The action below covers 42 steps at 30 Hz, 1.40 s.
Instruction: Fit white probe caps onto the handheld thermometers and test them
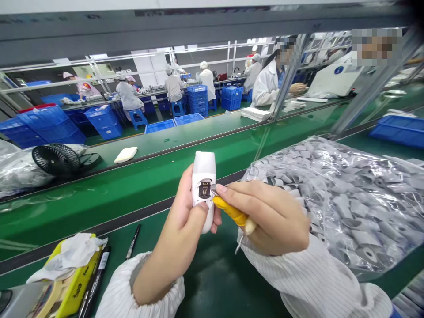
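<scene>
In my left hand [190,216] is a white handheld device [204,163], held upright with my thumb on its lower front. A round recess [204,189] in its front is uncovered and shows dark parts with metal contacts. My right hand [265,212] pinches a small silvery disc [214,190], which looks like a coin cell, at the recess's right edge. A yellow finger cover [230,211] shows below the fingers of that hand. Under the palm, a pale rounded end [250,225] and a thin metal tip [237,245] stick out; their kind is unclear.
A clear bag of grey plastic parts [361,203] lies at right. At left are a yellow tray [77,282] with tissue, a marker [96,280] and a pen [133,242]. Beyond the green conveyor belt [149,176] stand a black fan [56,159] and blue crates; co-workers sit farther back.
</scene>
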Each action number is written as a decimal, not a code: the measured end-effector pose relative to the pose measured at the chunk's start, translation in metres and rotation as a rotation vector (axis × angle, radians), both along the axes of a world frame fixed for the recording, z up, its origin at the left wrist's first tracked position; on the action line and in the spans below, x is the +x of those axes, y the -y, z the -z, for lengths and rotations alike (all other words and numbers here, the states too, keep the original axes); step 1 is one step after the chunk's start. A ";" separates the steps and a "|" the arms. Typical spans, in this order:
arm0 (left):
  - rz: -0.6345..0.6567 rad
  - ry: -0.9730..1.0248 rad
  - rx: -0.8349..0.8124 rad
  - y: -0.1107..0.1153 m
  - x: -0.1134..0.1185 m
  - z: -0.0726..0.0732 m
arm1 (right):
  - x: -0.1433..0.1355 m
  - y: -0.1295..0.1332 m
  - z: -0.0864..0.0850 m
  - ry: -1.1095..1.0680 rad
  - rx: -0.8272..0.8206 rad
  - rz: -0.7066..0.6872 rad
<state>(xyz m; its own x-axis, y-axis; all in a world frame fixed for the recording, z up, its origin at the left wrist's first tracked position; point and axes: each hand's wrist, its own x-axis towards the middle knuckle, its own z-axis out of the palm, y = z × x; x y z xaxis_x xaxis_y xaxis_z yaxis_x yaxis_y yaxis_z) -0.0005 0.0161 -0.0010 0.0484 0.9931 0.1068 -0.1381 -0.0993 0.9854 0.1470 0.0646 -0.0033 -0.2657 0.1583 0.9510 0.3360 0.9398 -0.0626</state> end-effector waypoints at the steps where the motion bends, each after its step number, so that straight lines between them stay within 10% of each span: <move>1: -0.021 -0.018 0.005 0.001 0.001 0.000 | 0.000 0.000 0.000 0.009 0.026 0.039; 7: -0.160 -0.160 0.087 0.001 0.005 0.002 | -0.002 0.000 0.003 0.123 0.034 0.089; 15: -0.099 -0.178 0.126 0.000 0.006 0.013 | -0.002 -0.014 -0.001 -0.098 -0.604 -0.363; 28: -0.197 -0.237 0.151 0.000 0.004 0.007 | -0.007 -0.005 0.008 -0.070 -0.263 -0.100; 36: -0.098 -0.232 0.201 -0.001 0.008 0.013 | -0.008 -0.019 -0.002 -0.292 -1.296 -0.694; 42: -0.145 -0.398 0.285 -0.001 0.009 0.015 | -0.010 -0.016 -0.001 -0.328 -1.380 -0.738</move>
<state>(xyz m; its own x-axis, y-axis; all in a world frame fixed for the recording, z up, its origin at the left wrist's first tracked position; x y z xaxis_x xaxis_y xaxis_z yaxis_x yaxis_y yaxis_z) 0.0090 0.0167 -0.0160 0.0043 0.9268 0.3755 0.2772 -0.3619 0.8901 0.1366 0.0807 -0.0022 -0.4920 0.8413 0.2239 -0.3442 0.0482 -0.9377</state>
